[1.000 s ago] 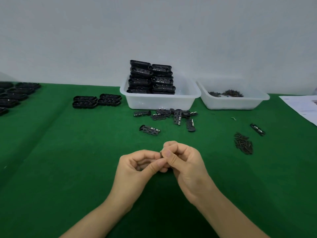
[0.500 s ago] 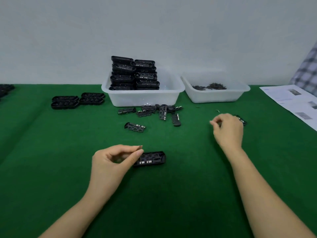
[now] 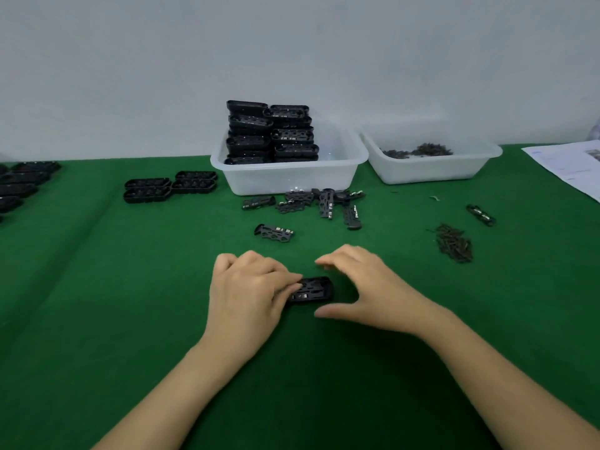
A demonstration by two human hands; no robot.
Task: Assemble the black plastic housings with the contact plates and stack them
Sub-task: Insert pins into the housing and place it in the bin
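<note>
A black plastic housing (image 3: 313, 289) with small metal contacts showing lies flat on the green cloth in front of me. My left hand (image 3: 246, 287) lies palm down over its left end, fingers curled onto it and holding it; that end is hidden. My right hand (image 3: 367, 287) hovers just right of the housing, fingers and thumb spread apart around its right end, with nothing visible in them. A small pile of dark contact plates (image 3: 453, 243) lies on the cloth to the right.
A white tub (image 3: 285, 180) at the back holds stacked black housings (image 3: 272, 131). A second tub (image 3: 428, 170) holds small dark parts. Loose housings (image 3: 311, 203) lie before the tubs, one (image 3: 275, 232) nearer me. Stacked housings (image 3: 168, 186) sit left; papers (image 3: 571, 167) far right.
My right hand has come back from the pile on the right to the housing's right end. My left hand has turned palm down over the housing, which now lies flat on the cloth.
</note>
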